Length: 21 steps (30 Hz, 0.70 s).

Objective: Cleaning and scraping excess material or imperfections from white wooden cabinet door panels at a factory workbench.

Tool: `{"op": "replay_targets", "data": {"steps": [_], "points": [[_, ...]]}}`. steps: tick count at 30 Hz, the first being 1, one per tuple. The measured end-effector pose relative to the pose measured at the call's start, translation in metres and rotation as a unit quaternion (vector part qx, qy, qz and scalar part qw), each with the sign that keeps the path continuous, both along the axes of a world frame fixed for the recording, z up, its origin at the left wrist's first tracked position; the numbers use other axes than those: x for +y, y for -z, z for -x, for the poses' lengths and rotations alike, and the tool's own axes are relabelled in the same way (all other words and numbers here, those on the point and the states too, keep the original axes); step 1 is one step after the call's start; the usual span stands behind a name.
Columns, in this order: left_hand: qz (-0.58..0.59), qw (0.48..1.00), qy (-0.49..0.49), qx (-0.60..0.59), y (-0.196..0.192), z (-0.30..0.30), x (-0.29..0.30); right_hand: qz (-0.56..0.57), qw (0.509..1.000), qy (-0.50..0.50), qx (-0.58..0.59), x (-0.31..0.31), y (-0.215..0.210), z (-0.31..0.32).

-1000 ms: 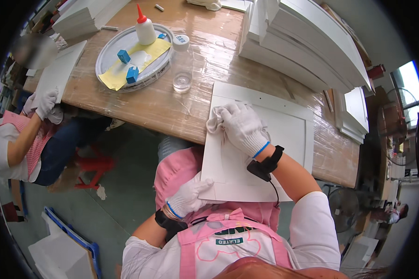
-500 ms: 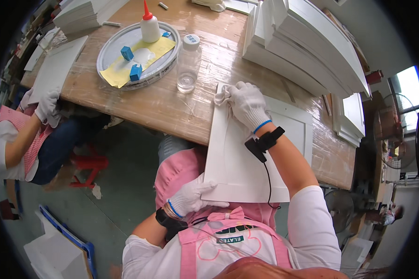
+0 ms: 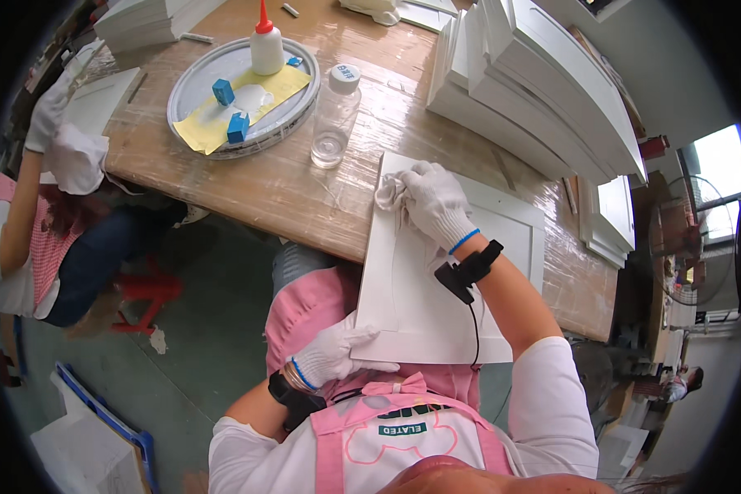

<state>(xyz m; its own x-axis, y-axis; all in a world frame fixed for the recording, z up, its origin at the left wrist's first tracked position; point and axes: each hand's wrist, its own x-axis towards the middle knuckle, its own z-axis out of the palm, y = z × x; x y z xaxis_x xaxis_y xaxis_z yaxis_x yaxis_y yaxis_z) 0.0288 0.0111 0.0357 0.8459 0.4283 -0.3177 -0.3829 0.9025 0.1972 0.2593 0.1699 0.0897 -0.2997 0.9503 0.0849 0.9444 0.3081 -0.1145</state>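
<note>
A white framed panel (image 3: 432, 309) with a recessed middle lies partly on the table edge and partly over my lap. My gloved left hand (image 3: 335, 352) grips its near left corner, thumb on top and fingers beneath. Near the far left corner, my gloved right hand (image 3: 438, 206) is closed on a bunched white cloth (image 3: 393, 191), pressing it against the panel's frame. Left of the panel's far corner stands a clear bottle (image 3: 335, 119) with a white cap and a little clear liquid inside.
A round lid (image 3: 177, 97) carries a red-tipped squeeze bottle (image 3: 267, 53), yellow sheet (image 3: 198, 132) and small blue blocks (image 3: 238, 128). Stacked white panels (image 3: 535, 90) rise at the far right of the table (image 3: 247, 198). At left, a co-worker's gloved hand (image 3: 49, 115) is raised beside a white cloth.
My right hand and the cloth have shifted slightly nearer along the panel's left side. My left hand keeps its grip. At left, the co-worker's hand has lifted and a cloth has come into view.
</note>
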Motion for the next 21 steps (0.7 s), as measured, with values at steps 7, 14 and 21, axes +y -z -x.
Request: {"op": "replay_targets", "data": {"steps": [7,14,21], "points": [[0.027,1.0,0.008,-0.011,0.002,0.004,0.0,-0.055,0.998,-0.026,-0.02,-0.015,0.003,0.012],[0.024,0.999,-0.015,-0.022,0.003,0.001,-0.001,-0.049,0.996,0.016,0.076,0.0,0.011,-0.005],[0.025,0.999,-0.003,-0.02,0.002,-0.001,-0.003,-0.035,0.997,-0.014,-0.074,0.014,-0.012,-0.002]]}}
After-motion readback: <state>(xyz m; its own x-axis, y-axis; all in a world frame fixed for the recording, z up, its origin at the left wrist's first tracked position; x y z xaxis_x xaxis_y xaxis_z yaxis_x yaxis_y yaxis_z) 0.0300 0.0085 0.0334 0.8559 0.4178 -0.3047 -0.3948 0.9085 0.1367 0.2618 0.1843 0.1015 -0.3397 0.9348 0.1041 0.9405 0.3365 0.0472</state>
